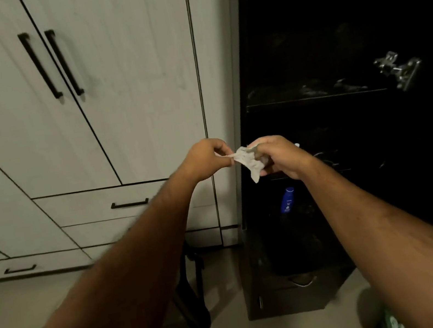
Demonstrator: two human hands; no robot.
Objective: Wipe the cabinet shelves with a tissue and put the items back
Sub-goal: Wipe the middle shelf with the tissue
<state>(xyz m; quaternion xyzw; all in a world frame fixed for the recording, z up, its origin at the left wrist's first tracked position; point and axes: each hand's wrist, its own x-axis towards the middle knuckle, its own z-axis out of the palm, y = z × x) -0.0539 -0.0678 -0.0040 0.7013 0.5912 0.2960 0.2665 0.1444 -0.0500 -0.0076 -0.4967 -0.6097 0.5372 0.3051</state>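
Both hands are raised before the dark open cabinet point(330, 28), holding a tissue point(248, 162) between them: the left hand point(206, 160) pinches one thin, twisted corner, and the right hand point(280, 157) grips the crumpled bulk in curled fingers. The tissue is pale grey-white, creased and rumpled, with darker smudges near the right fingers and a loose flap hanging below. Behind it, a blue bottle point(287, 200) stands on a lower shelf, a metal hinge point(399, 69) shows at right, and white cupboard doors point(108, 81) fill the left.
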